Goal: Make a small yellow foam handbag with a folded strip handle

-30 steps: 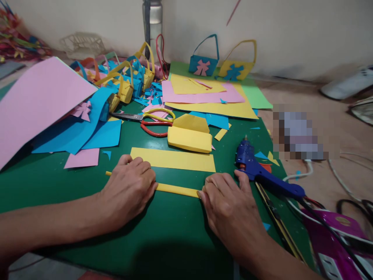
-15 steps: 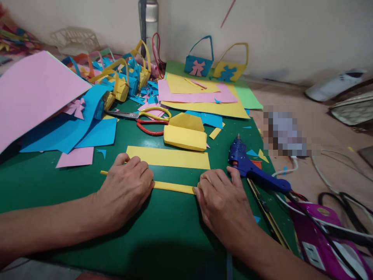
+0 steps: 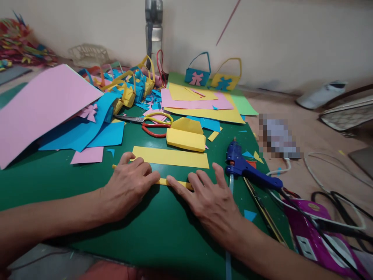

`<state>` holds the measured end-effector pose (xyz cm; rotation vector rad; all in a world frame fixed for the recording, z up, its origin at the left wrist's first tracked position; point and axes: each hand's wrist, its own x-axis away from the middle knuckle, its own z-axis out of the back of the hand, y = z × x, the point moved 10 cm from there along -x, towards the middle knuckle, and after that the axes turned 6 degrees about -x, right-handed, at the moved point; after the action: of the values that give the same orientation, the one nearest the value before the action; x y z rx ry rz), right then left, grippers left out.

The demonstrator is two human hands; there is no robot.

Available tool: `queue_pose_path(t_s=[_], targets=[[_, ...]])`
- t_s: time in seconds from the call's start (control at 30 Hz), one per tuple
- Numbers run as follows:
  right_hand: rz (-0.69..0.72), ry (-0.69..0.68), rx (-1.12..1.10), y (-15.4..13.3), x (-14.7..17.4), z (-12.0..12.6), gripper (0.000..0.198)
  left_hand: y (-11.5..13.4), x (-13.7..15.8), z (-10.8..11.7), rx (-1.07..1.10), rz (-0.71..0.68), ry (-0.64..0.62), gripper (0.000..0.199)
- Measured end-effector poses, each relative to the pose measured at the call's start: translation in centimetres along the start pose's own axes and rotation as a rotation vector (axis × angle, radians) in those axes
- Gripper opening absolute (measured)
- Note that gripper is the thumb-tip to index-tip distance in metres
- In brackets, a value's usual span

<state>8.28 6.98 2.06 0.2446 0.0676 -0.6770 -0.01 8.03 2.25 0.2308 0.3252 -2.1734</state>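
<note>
Left hand (image 3: 128,184) curls over the skinny yellow strip (image 3: 162,181), kinda hard to tell if pinching; right hand (image 3: 207,194) has fingers spread, index tip touching the strip.

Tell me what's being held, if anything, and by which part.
A narrow yellow strip: left hand over its left half, right hand on its middle and right end; pinched or pressed, unclear.

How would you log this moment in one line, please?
left hand: on narrow yellow strip; right hand: on same strip; hot-glue gun: on green tabletop
</note>
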Motion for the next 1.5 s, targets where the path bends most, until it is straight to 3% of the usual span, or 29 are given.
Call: queue_pose_path(t_s=[0.13, 0.43, 0.87, 1.07, 1.23, 1.33, 1.5], targets=[[0.095, -0.012, 0.066, -1.4, -0.8, 0.0, 0.051, -0.1, 0.2, 0.3, 0.042, -0.014, 0.041, 0.028], [0.155, 0.062, 0.036, -2.4, -0.5, 0.2, 0.032, 0.2, 0.6, 0.5, 0.062, -0.069, 0.087, 0.031], [0.066, -0.022, 0.161, 0.1, 2.9, 0.2, 0.032, 0.0, 0.8, 0.1, 0.074, -0.077, 0.078, 0.033], [0.041, -0.061, 0.218, 0.2, 2.9, -0.2, 0.031, -0.2, 0.9, -0.1, 0.054, -0.057, 0.109, 0.031], [-0.045, -0.050, 0.294, 0.0, 1.5, 1.3, 0.024, -0.2, 0.8, -0.3, 0.053, -0.062, 0.074, 0.028], [-0.044, -0.019, 0.281, -1.7, -0.5, 2.2, 0.027, -0.1, 0.8, -0.2, 0.066, -0.052, 0.064, 0.027], [0.112, -0.079, 0.128, -5.6, -3.1, -0.2, 0.023, -0.2, 0.8, -0.1, 0.076, -0.018, 0.080, 0.026]])
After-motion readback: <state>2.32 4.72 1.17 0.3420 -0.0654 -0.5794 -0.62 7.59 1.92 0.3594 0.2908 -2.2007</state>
